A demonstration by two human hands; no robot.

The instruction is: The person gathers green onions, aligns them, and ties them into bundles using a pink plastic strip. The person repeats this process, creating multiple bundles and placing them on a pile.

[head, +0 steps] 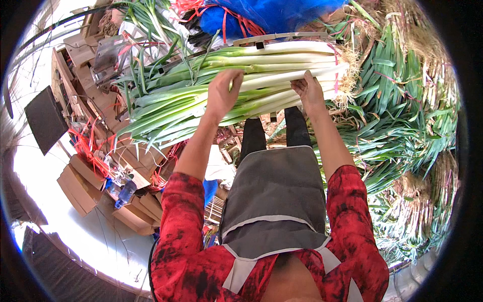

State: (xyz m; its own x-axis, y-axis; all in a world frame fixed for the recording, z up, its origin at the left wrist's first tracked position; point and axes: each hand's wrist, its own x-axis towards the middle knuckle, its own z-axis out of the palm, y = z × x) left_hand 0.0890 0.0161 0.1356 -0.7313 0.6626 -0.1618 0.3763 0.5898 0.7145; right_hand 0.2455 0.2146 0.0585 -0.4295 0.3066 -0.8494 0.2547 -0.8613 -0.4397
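Note:
A bunch of long leeks or large green onions (264, 59) lies across a stand before me, white stems and roots to the right, green leaves to the left. A pink-red tie (336, 56) rings the stems near the roots (348, 81). My left hand (224, 92) is curled around one stalk (266, 80) where it turns from green to white. Further along the same stalk, nearer the roots, the fingers and thumb of my right hand (310, 90) pinch its white part. The undersides of the stalks are hidden.
More leeks (388, 79) are heaped along the right side. Blue plastic sheeting (271, 15) lies behind the stand's curved rail (283, 36). At left are red plastic strips (88, 151), cardboard boxes (81, 185), a bottle (126, 192) and a dark panel (46, 120).

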